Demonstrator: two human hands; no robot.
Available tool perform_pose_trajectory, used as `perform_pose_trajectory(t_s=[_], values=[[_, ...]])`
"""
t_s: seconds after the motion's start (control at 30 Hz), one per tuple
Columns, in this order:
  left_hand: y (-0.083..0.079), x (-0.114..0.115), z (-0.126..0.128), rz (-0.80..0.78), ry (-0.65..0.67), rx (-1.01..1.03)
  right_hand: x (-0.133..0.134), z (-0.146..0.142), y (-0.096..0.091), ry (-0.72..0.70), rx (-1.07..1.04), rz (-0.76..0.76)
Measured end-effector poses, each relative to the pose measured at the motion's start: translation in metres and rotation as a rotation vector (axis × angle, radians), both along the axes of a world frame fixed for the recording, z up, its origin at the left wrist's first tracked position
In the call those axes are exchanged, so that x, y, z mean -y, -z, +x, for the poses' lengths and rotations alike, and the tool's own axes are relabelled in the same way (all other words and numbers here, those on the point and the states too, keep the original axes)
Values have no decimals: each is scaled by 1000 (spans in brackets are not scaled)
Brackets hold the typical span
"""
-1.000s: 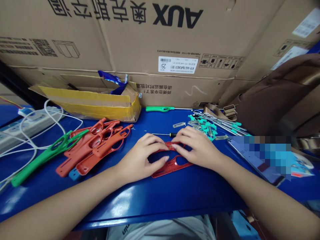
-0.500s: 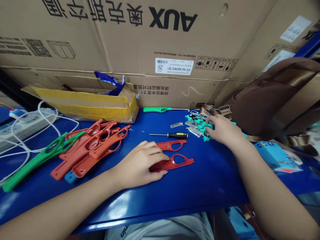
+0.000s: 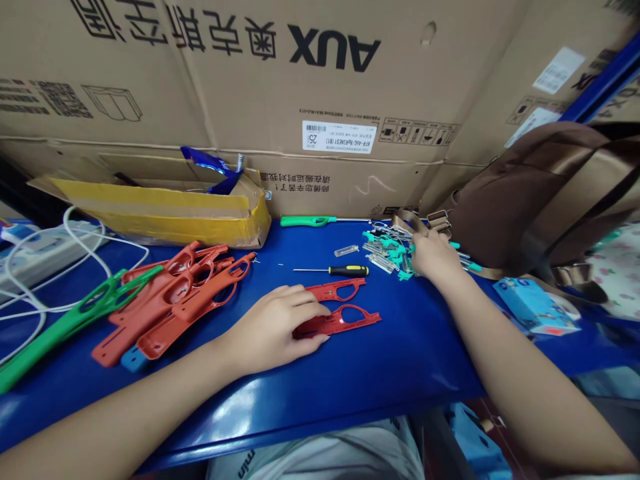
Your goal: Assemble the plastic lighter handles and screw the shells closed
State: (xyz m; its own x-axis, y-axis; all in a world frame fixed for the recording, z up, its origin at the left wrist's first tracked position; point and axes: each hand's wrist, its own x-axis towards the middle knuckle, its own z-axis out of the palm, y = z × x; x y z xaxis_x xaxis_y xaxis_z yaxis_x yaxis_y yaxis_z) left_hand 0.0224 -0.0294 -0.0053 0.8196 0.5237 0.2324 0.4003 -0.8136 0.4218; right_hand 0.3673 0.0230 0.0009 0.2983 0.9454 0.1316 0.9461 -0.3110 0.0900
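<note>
The left hand [image 3: 273, 327] lies flat on the near red shell [image 3: 350, 319], fingers stretched out and pressing it to the blue surface [image 3: 390, 373] rather than gripping it. A second red shell [image 3: 336, 291] lies just behind, and a screwdriver [image 3: 345, 271] behind that.

The right hand [image 3: 434, 257] is out at the pile of teal-tipped metal parts [image 3: 387, 250] beside the brown bag [image 3: 540, 193]. Its fingers curl down into the pile, and whether they hold a piece cannot be told.

The step looks like fetching an insert for the opened shells. Lifting one piece out of that tangle would call for a fine pinch so that its neighbours are not dragged along. More orange shells [image 3: 180, 293] lie heaped to the left.
</note>
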Motion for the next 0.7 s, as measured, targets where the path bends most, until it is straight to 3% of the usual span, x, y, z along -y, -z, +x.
perform_pose_trajectory(t_s=[0.3,0.7], values=[[-1,1,-1,8,3,-9,-2,2,-5,18,-112,153],[-1,1,-1,7,-1,-28,-4,-5,-10,-457,-297,462]])
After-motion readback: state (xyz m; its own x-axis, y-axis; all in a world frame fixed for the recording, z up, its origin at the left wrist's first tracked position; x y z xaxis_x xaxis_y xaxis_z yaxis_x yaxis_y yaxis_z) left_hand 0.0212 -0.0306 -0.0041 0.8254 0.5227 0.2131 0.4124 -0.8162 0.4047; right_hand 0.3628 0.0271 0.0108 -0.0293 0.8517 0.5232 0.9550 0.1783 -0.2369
